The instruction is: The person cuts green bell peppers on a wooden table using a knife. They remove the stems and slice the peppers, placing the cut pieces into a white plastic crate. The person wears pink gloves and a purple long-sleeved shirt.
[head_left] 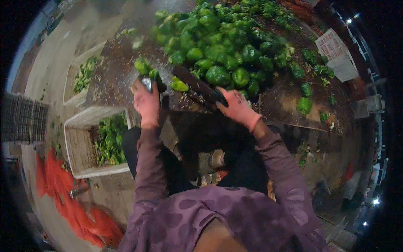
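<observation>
My right hand, in a pink glove, is closed around the handle of a large, dark, broad-bladed knife. The blade points up and left over the table's near edge. In a pink glove too, my left hand grips a dark green bell pepper, with something silvery at its fingers. Just beyond it is a lighter green pepper; whether my hand touches it I cannot tell. Beneath the blade lies a yellow-green pepper. A big heap of green bell peppers covers the table beyond both hands.
The brown table is strewn with pale seeds. To my left stand a white crate of green peppers and another crate of green pieces. Red netting lies on the floor near stacked crates. A printed white carton sits at the right.
</observation>
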Available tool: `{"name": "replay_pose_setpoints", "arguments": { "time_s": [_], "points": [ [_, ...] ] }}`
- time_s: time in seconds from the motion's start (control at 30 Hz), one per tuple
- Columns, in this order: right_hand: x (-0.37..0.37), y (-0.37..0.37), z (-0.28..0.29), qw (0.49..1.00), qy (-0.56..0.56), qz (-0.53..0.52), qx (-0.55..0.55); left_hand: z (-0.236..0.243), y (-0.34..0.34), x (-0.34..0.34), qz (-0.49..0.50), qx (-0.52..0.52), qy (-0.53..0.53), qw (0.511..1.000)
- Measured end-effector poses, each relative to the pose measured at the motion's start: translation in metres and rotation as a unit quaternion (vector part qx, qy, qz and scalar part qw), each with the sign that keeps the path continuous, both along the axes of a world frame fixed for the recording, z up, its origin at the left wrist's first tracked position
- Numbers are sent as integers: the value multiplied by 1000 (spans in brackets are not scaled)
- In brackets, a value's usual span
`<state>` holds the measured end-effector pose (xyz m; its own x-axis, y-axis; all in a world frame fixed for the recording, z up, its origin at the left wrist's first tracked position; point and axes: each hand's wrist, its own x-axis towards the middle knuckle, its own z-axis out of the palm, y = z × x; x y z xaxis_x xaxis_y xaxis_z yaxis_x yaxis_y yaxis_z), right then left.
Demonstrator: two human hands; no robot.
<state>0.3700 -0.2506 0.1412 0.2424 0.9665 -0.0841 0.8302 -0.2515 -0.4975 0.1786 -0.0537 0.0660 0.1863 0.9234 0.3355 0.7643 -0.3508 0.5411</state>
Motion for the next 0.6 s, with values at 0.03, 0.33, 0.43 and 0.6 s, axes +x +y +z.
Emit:
{"name": "replay_pose_setpoints", "arguments": {
  "time_s": [0.03,0.33,0.43,0.6],
  "points": [
    [18,-14,-14,1000,17,-6,21,11,-14,8,-14,5,-29,999],
    [92,-28,-38,994,-100,-12,33,-38,-54,134,-243,-64,-183,950],
    [123,-32,-43,993,-112,-16,26,-31,-60,158,-233,-69,-176,954],
    [206,-54,-103,980,-146,87,108,-81,-43,204,-279,65,-146,947]
  ]
}}
